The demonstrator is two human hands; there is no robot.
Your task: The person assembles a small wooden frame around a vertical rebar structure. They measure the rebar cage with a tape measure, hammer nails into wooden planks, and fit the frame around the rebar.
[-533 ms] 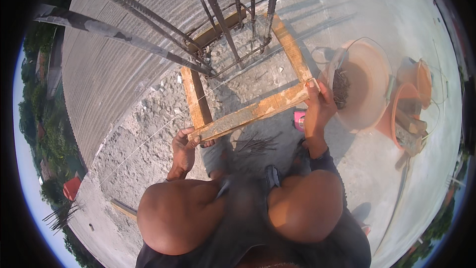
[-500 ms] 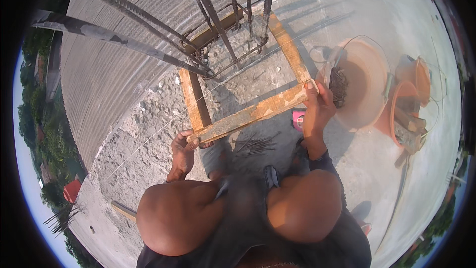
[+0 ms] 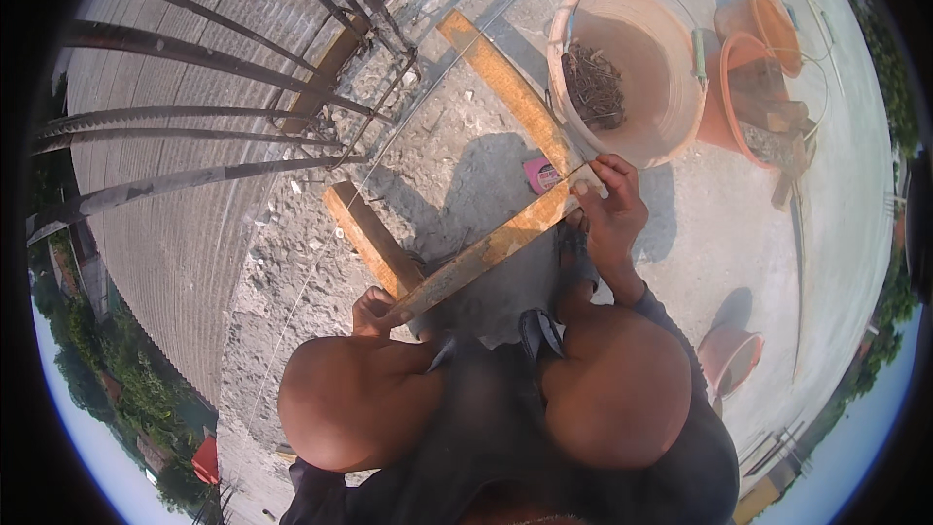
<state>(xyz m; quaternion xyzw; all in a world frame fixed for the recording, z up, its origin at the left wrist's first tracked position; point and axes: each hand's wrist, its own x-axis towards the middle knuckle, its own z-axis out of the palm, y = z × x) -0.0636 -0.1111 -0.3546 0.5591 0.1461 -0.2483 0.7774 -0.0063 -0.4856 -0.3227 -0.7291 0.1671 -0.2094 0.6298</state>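
A three-sided frame of wooden boards, open at the far end, is held low in front of my knees. My left hand [image 3: 373,312] closes round the near left corner, where the front board [image 3: 496,248] meets the left board [image 3: 371,238]. My right hand [image 3: 614,214] grips the near right corner, thumb on top, beside the end of the right board [image 3: 510,87]. Just inside that corner shows a small pink object [image 3: 540,175], whose kind I cannot make out. Some fingers of both hands are hidden.
Upright steel rebars [image 3: 224,63] with ties stand at the far left, beside corrugated roofing [image 3: 165,262]. A taut string [image 3: 394,136] crosses the rough concrete. To the right are a large orange bucket [image 3: 671,107] holding dark thin scraps, further buckets [image 3: 739,87] and a smaller one [image 3: 731,355].
The wooden frame has come nearer to me, away from the rebars, with both hands still on its corners. My view has turned toward the right.
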